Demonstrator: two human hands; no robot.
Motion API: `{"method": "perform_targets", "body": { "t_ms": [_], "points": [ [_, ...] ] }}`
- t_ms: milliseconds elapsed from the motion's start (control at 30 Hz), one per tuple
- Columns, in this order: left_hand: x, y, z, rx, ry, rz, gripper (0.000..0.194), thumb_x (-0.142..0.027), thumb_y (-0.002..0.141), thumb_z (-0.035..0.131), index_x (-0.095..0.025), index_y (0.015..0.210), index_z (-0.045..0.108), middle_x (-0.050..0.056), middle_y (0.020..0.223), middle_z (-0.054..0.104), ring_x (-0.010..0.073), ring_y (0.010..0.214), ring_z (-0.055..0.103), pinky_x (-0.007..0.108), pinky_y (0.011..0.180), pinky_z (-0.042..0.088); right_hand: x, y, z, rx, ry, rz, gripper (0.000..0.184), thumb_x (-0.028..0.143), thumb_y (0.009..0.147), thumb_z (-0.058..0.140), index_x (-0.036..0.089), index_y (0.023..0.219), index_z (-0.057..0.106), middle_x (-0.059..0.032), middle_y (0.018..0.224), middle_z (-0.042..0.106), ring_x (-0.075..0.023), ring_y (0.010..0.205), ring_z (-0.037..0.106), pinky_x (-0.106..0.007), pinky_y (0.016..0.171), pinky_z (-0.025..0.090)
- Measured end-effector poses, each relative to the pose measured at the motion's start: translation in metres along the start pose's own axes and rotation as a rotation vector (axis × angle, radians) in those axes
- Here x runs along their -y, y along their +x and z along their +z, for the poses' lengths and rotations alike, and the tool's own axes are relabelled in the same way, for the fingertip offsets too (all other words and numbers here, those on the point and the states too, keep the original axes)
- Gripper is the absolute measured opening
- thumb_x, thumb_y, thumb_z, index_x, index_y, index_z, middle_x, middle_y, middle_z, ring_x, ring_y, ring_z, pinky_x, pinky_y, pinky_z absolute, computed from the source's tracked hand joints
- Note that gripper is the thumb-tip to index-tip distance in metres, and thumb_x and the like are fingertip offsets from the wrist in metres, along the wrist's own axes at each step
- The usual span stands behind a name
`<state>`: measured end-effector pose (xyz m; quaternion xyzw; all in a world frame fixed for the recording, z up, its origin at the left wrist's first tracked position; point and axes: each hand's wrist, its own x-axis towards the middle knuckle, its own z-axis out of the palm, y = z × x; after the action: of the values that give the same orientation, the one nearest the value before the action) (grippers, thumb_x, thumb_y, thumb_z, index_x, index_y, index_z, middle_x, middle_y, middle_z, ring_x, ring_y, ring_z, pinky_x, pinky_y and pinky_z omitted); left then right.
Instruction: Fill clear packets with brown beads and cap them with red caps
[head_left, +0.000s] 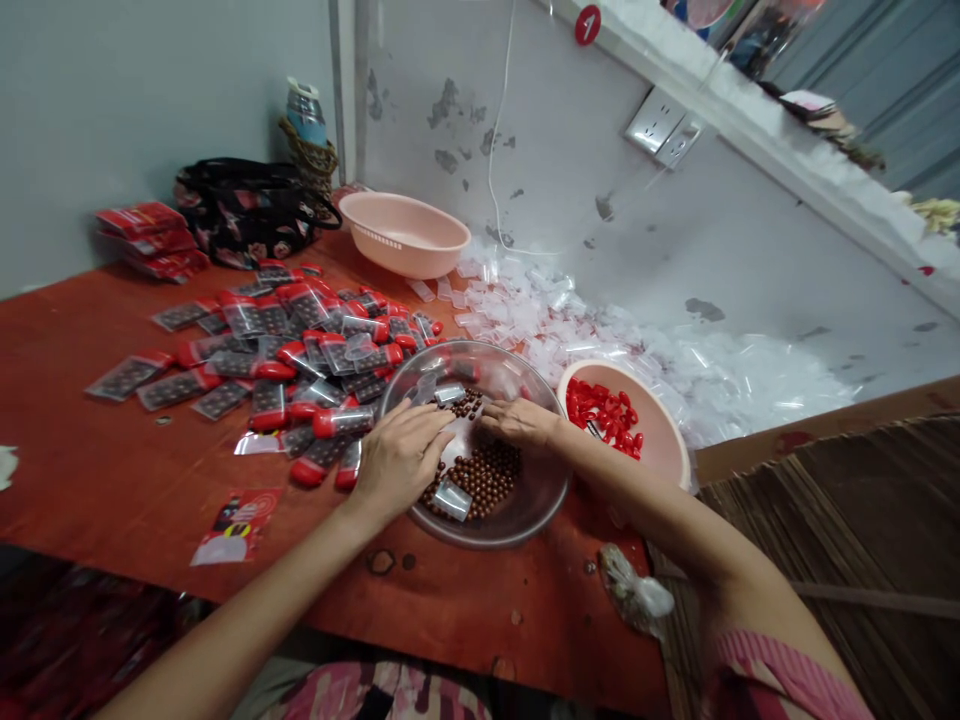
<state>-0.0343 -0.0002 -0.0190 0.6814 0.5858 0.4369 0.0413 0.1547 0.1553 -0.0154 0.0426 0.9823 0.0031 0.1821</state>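
A wide see-through bowl (551,500) holds many small brown balls (487,480) and a few clear plastic cases (452,499). My left hand (405,450) reaches over its left side, fingers stretched out above the balls, thumb apart, with no object visible in it. Inside the bowl, my right hand (517,420) has its fingers bent together, tips down near the balls; whatever they grip is hidden. Another clear case (450,394) lies between the two hands. Left of the bowl is a heap of filled clear cases with red caps (300,340).
A pink basin with red caps (664,440) stands right of the bowl. Empty clear cases (645,350) pile along the wall. Behind are a larger pink basin (405,235) and a floral bag (247,210). A tied plastic bag (637,595) and printed card (238,525) lie in front.
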Motion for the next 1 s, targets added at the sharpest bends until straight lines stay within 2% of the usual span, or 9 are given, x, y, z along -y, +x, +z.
{"method": "perform_targets", "body": {
  "t_ms": [100,167,400,500,600,733,867,933,1000],
  "points": [
    [0.0,0.0,-0.001,-0.006,-0.002,0.004,0.024,-0.024,0.083,0.048,-0.02,0.1,0.065,0.004,0.1,0.069,0.0188,0.098,0.06,0.037,0.098,0.035,0.005,0.003,0.0,-0.002,-0.162,-0.003,0.021,0.014,0.09,0.032,0.012,0.094,0.052,-0.0112,0.093,0.054,-0.0187,0.085,0.048,-0.033,0.072,0.042],
    [0.0,0.0,-0.001,-0.006,-0.003,0.0,0.024,-0.025,0.084,0.048,-0.02,0.1,0.065,0.004,0.1,0.068,0.0187,0.098,0.06,0.038,0.097,0.035,0.013,0.007,0.001,0.001,-0.18,-0.045,0.019,0.015,0.09,0.033,0.013,0.093,0.052,-0.0097,0.089,0.054,-0.0178,0.082,0.048,-0.032,0.071,0.042],
    [0.002,0.0,-0.001,0.0,0.01,0.001,0.024,-0.021,0.083,0.047,-0.019,0.099,0.065,0.004,0.1,0.069,0.0176,0.096,0.06,0.037,0.096,0.037,0.063,0.032,0.003,-0.068,0.009,-0.174,0.018,0.015,0.085,0.042,0.014,0.1,0.053,-0.0101,0.1,0.054,-0.0184,0.09,0.05,-0.032,0.076,0.042],
    [0.003,-0.002,0.0,-0.007,0.009,-0.003,0.025,-0.02,0.082,0.047,-0.02,0.1,0.065,0.004,0.1,0.068,0.018,0.095,0.061,0.038,0.096,0.038,0.071,0.036,0.002,-0.096,0.255,-0.166,0.029,0.021,0.076,0.057,0.013,0.104,0.053,-0.0118,0.106,0.053,-0.0203,0.093,0.051,-0.032,0.08,0.042],
    [0.002,-0.001,0.0,-0.021,-0.013,-0.015,0.025,-0.019,0.082,0.047,-0.021,0.1,0.065,0.005,0.1,0.068,0.0182,0.093,0.061,0.038,0.095,0.038,0.069,0.028,-0.005,-0.176,0.637,-0.005,0.04,0.023,0.069,0.065,0.013,0.106,0.053,-0.0093,0.102,0.055,-0.018,0.088,0.054,-0.029,0.078,0.044],
    [-0.004,0.005,-0.007,0.018,-0.12,-0.116,0.028,-0.022,0.083,0.044,-0.019,0.102,0.064,0.006,0.102,0.067,0.019,0.094,0.061,0.035,0.089,0.043,0.069,0.006,-0.021,-0.334,1.244,0.172,0.041,0.021,0.065,0.069,0.016,0.103,0.054,-0.0021,0.094,0.058,-0.0129,0.082,0.056,-0.026,0.076,0.046],
    [-0.016,0.015,-0.016,0.193,-0.31,-0.242,0.035,-0.028,0.08,0.048,-0.016,0.11,0.061,0.007,0.11,0.064,0.0218,0.1,0.059,0.033,0.088,0.043,0.074,-0.012,-0.032,-0.513,1.632,0.189,0.046,0.018,0.062,0.071,0.018,0.105,0.055,0.0006,0.09,0.06,-0.0124,0.084,0.057,-0.028,0.082,0.044],
    [-0.022,0.019,-0.015,0.318,-0.448,-0.269,0.041,-0.028,0.076,0.053,-0.017,0.115,0.058,0.006,0.112,0.063,0.0232,0.102,0.058,0.034,0.091,0.042,0.076,-0.018,-0.034,-0.602,1.712,0.18,0.045,0.018,0.062,0.072,0.019,0.103,0.055,0.0007,0.09,0.061,-0.0129,0.085,0.058,-0.029,0.082,0.044],
    [-0.026,0.021,-0.01,0.385,-0.606,-0.275,0.043,-0.026,0.074,0.055,-0.017,0.116,0.057,0.006,0.114,0.062,0.0236,0.104,0.057,0.033,0.092,0.04,0.078,-0.022,-0.034,-0.682,1.736,0.195,0.042,0.019,0.062,0.072,0.018,0.101,0.055,0.0003,0.089,0.061,-0.0135,0.085,0.059,-0.029,0.08,0.046]
  ]
}}
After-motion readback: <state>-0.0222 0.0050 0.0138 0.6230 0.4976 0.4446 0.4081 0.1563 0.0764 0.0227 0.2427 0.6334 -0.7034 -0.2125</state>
